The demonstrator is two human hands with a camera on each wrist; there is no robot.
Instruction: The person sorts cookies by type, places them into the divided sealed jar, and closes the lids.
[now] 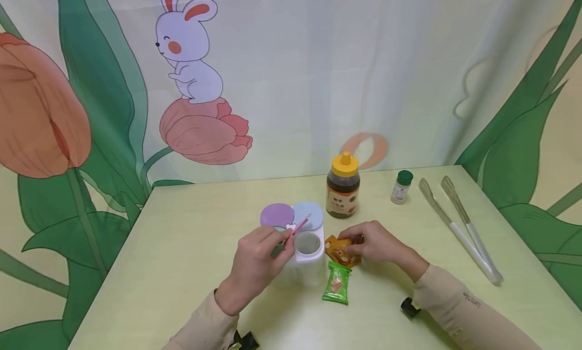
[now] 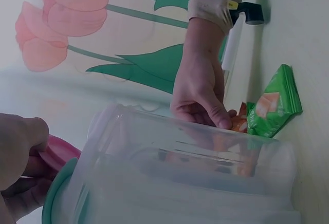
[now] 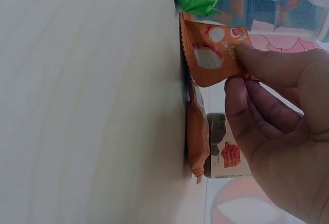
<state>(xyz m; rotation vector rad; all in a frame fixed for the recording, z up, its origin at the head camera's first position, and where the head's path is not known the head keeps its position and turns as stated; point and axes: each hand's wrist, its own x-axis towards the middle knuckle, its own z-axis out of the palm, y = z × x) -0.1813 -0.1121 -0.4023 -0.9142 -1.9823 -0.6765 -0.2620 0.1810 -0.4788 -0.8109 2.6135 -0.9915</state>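
Observation:
My left hand (image 1: 259, 261) pinches the raised pink lid (image 1: 301, 223) of a clear storage box (image 1: 310, 275) with several round lids. Below that lid, one round opening (image 1: 307, 243) is uncovered; the purple lid (image 1: 276, 215) and pale blue lid (image 1: 309, 216) lie flat. Just right of the box, my right hand (image 1: 376, 243) pinches an orange snack packet (image 3: 213, 54) between thumb and fingers, its lower edge close to the table. Another orange packet (image 3: 197, 131) lies under it. Nearer the front is a green snack packet (image 1: 336, 284). Dark packets show through the box wall in the right wrist view.
Behind the right hand stands a dark bottle (image 1: 343, 188) with a yellow cap. Further right are a small green-capped shaker (image 1: 401, 188) and long tongs (image 1: 468, 234). A printed curtain (image 1: 282, 87) hangs along the table's back edge.

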